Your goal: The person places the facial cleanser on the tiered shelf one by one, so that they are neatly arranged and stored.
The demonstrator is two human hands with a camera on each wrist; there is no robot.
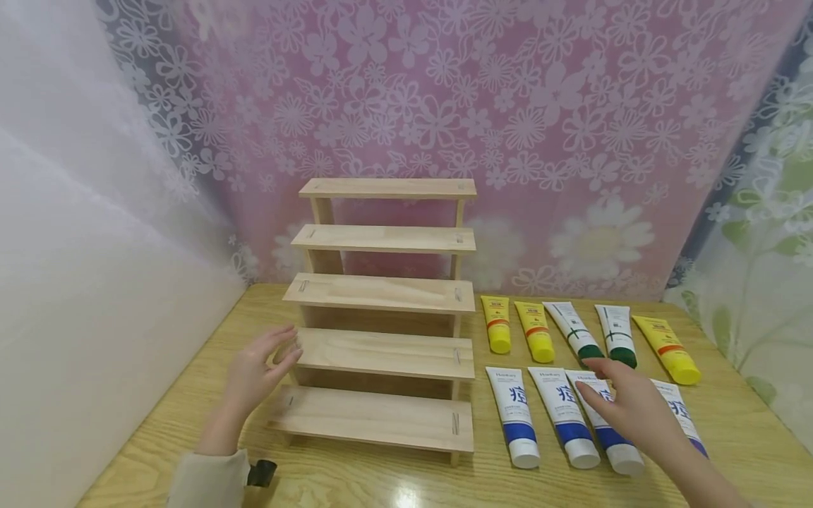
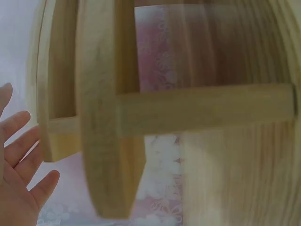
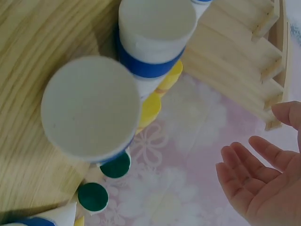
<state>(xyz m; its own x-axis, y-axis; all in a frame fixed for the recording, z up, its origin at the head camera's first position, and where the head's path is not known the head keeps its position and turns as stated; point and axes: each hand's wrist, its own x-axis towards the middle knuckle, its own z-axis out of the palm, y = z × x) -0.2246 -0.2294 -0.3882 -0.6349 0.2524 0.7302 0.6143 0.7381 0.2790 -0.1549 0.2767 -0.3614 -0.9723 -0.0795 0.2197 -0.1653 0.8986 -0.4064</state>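
At the left end of a wooden rack (image 1: 381, 416), holds the left hand (image 1: 254, 370) loosely curved, gripping nothing, perhaps just touching it; at right, poises the right hand (image 1: 635, 406), much the nearer, with parted, empty fingers (image 1: 612, 368), over white-and-blue tubes (image 1: 564, 416) on the table (image 1: 343, 483), long axes slanting away.

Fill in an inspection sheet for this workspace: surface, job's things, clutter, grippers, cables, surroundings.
Surface: wood-grain table, with glare near the front.
Job's things: five-tier wooden rack; to its right, three yellow tubes and two green-capped tubes in the back row, four blue-banded tubes in front.
Clutter: small black piece beside the left cuff.
Grippers: left hand at the rack's left side, contact unclear; right hand above the blue-banded tubes, holding nothing.
Cables: nothing seen.
Surroundings: pink floral backdrop; whitish left side.
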